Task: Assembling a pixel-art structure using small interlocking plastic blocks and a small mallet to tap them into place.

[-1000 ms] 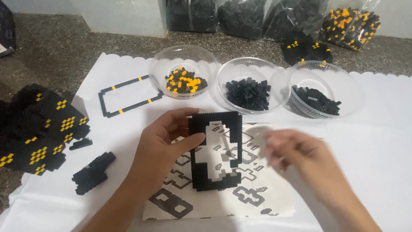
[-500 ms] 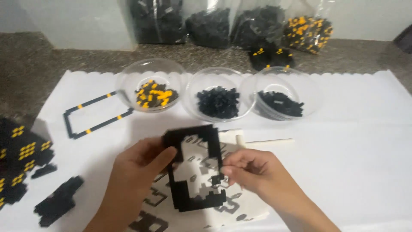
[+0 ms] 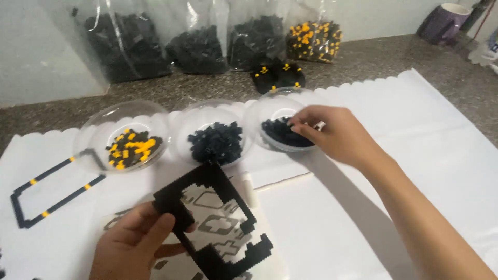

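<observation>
Black brick frame pinched in our left hand, we are dipping our right hand fingertips, closing on small pieces, into the far-right bowl, picking gently so nothing spills.

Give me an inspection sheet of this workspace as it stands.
Surface: white paper sheet over a speckled stone counter.
Job's things: left hand holds a black brick frame above a pattern sheet; right hand reaches into the right bowl of black pieces.
Clutter: two more bowls, a black-and-yellow rectangle outline, bags of bricks, a purple mug.
Grippers: bare hands only.
Cables: nothing seen.
Surroundings: pale wall.
</observation>
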